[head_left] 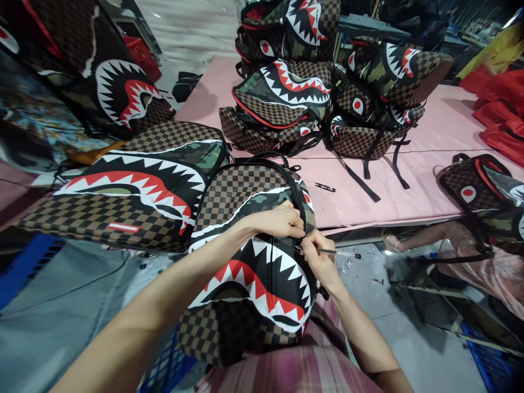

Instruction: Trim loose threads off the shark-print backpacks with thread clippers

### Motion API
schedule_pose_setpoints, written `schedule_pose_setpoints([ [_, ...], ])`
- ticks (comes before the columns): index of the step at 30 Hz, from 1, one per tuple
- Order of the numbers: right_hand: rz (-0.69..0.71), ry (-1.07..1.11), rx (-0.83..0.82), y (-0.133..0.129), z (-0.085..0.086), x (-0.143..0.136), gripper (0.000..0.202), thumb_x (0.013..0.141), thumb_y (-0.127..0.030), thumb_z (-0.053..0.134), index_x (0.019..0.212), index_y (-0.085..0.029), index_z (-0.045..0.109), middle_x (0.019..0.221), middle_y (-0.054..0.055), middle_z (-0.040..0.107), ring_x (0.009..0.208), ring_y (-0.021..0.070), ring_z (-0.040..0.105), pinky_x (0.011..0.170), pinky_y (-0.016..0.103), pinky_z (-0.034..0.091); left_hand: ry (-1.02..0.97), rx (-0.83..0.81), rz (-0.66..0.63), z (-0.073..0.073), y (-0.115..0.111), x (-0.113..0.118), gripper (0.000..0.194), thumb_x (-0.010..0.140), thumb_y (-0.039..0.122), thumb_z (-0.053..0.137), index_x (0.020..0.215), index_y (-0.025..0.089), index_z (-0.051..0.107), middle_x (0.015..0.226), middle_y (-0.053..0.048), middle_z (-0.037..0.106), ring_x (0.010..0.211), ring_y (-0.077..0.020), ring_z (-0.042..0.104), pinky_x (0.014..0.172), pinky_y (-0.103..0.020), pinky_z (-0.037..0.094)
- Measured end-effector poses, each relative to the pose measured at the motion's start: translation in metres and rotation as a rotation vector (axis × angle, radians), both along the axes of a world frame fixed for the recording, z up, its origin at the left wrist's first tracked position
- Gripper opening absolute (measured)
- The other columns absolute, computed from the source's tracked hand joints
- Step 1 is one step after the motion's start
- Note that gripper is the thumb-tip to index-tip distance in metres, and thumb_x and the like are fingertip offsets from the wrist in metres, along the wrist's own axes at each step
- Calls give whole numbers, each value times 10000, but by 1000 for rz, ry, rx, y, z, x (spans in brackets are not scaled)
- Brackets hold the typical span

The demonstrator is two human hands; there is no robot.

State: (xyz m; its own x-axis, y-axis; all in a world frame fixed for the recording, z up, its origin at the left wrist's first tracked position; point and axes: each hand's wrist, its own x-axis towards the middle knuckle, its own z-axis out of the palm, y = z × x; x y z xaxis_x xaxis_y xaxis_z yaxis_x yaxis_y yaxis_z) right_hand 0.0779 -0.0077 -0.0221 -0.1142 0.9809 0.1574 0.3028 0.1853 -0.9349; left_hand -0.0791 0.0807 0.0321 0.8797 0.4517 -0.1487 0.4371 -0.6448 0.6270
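A checkered backpack (241,199) with a shark-mouth print leans between my lap and the table edge. My left hand (282,219) is closed on its upper right side, fingers curled at the black piping; what exactly they pinch is hidden. Close beside it, my right hand (320,256) grips a thin, clear-barrelled pen (338,252). One end of the pen points at the bag's side seam, and its dark end sticks out to the right. To the left lies a second shark-print backpack (164,169), touching the first.
Several similar backpacks (286,87) are piled on the pink table (434,188), with straps hanging forward. A small black item (325,187) lies near the front edge. Red fabric (501,109) is at far right. Another person's leg (426,236) and a blue crate (491,349) show at right.
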Motion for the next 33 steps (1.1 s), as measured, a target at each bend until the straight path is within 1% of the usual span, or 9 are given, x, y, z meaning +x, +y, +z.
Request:
schedule_pose_setpoints([
  [6,-13,129,-72,2,-4,2,294,852,-386,456,611,-217,449,508,-53,500,418,90,430,435,222,333,-27,16,-12,0,1,1,353,840,262,427,506,147,413,517,26,484,629,-125,410,749,-317,224],
  [12,3,39,-24,1,-5,3,305,859,-374,457,599,-215,450,523,-46,504,464,95,444,484,228,346,-20,-13,2,-2,2,1,348,839,265,446,511,149,429,528,25,489,646,-130,416,767,-316,223],
  [17,-22,-80,51,2,-5,0,293,831,-370,475,585,-214,447,515,-51,474,485,99,445,525,234,348,-3,12,17,-4,3,3,351,824,258,452,493,144,428,512,28,473,626,-122,395,755,-315,218],
  [19,-14,-21,1,3,-7,1,299,834,-384,472,589,-215,444,506,-54,476,457,95,433,489,227,343,13,13,27,-5,4,4,341,816,259,457,496,142,440,521,26,481,632,-123,398,756,-315,215],
  [21,1,101,-92,5,-8,3,296,844,-407,466,616,-218,445,502,-57,494,419,92,426,437,217,338,11,2,23,-5,4,5,334,816,263,453,505,143,454,534,23,495,641,-126,409,760,-314,217],
  [23,16,190,-147,6,-9,5,288,848,-418,468,641,-219,449,501,-59,508,394,89,426,409,212,340,-1,-9,14,-4,4,5,333,820,266,446,511,144,459,537,22,500,644,-127,415,764,-313,218],
  [25,19,184,-132,6,-10,6,288,845,-413,476,635,-218,453,506,-58,510,397,85,431,410,209,345,-1,-10,19,-4,4,5,336,821,269,445,509,145,456,533,23,494,640,-128,411,763,-313,219],
  [29,23,86,-81,8,-10,7,292,832,-403,485,610,-216,455,513,-57,501,416,79,431,421,201,345,-6,-14,22,-7,5,5,341,821,273,454,503,149,457,526,27,490,632,-127,402,767,-314,222],
  [33,32,192,-149,9,-10,8,276,836,-399,471,630,-216,457,503,-58,517,394,82,435,408,202,348,-34,-32,8,-9,6,5,346,832,268,451,507,150,462,527,31,505,628,-125,418,778,-313,224],
])
